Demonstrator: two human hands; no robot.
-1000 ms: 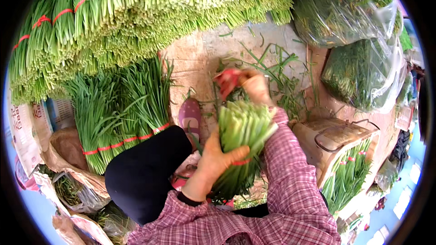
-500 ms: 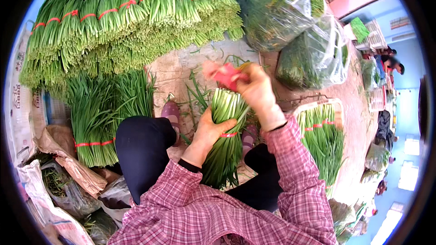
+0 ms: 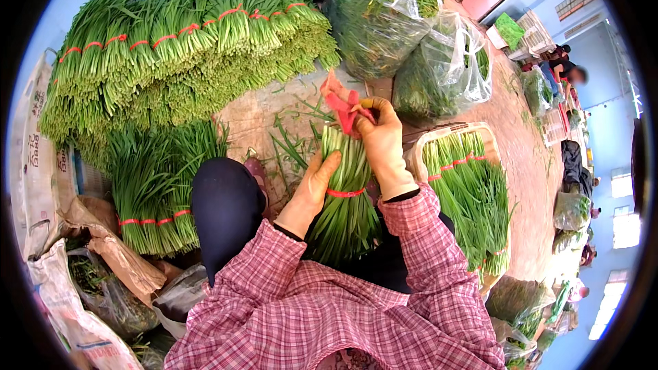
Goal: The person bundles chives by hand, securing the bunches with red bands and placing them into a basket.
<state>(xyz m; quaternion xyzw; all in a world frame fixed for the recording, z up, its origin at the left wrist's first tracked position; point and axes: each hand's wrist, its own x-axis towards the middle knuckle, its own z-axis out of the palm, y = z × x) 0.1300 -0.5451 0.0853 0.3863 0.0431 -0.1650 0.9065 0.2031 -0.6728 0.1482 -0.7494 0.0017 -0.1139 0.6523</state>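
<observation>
Between my knees stands a bundle of garlic chives [image 3: 348, 223], pale stalk ends up, leaves fanning down towards me. A red band [image 3: 345, 193] circles it. My left hand [image 3: 310, 188], in a pale glove, is closed around the bundle's left side, thumb on the stalks above the band. My right hand [image 3: 382, 147], also gloved, pinches a crumpled red cloth [image 3: 340, 101] at the stalk ends. The cloth's free end sticks up, and its lower edge overlaps the stalk tops. Its far side is hidden.
Banded chive bundles are piled at the back left [image 3: 185, 55], with more bundles [image 3: 151, 192] by my left knee. A basket of bundles [image 3: 462, 192] stands to my right. Filled plastic bags [image 3: 439, 75] sit behind. Loose leaves [image 3: 291, 144] lie on the floor. Sacks [image 3: 75, 308] crowd the lower left.
My right hand and the red cloth, blurred before, are now sharper, and the cloth's free end points upward. My left hand sits higher above the band. The whole view has shifted a little.
</observation>
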